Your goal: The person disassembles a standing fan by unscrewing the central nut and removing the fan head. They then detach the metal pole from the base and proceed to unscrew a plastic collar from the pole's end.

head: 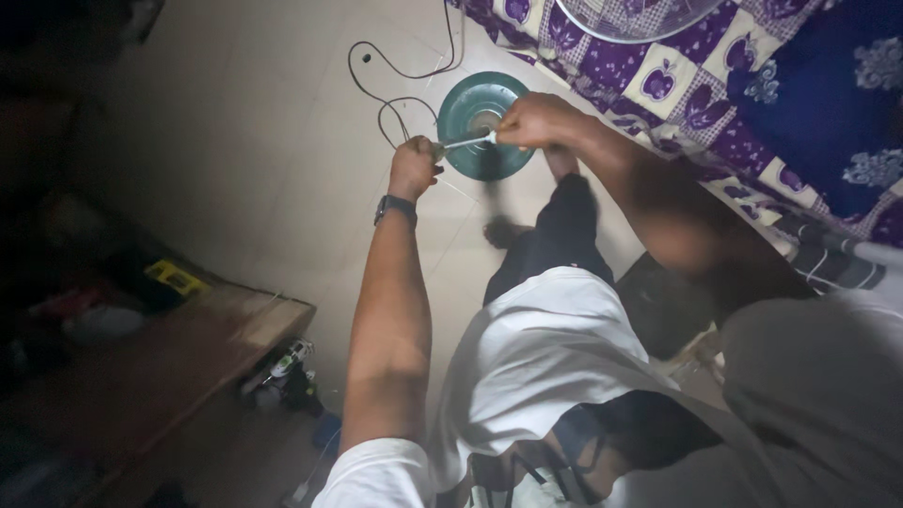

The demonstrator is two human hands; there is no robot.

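Note:
A round teal fan base [473, 111] lies flat on the pale tiled floor, its centre hole facing up. My left hand [414, 167], with a dark watch on the wrist, is closed on one end of a thin white rod [467, 142]. My right hand [534, 120] grips the rod's other end just over the base's right side. The rod runs almost level between the two hands, above the base. My legs in dark trousers stand just behind the base.
A black cable [395, 80] loops on the floor left of the base. A bed with a purple patterned sheet [677, 75] fills the upper right, a white fan grille [630, 21] lying on it. A wooden table [179, 348] with a yellow object [175, 277] stands at left.

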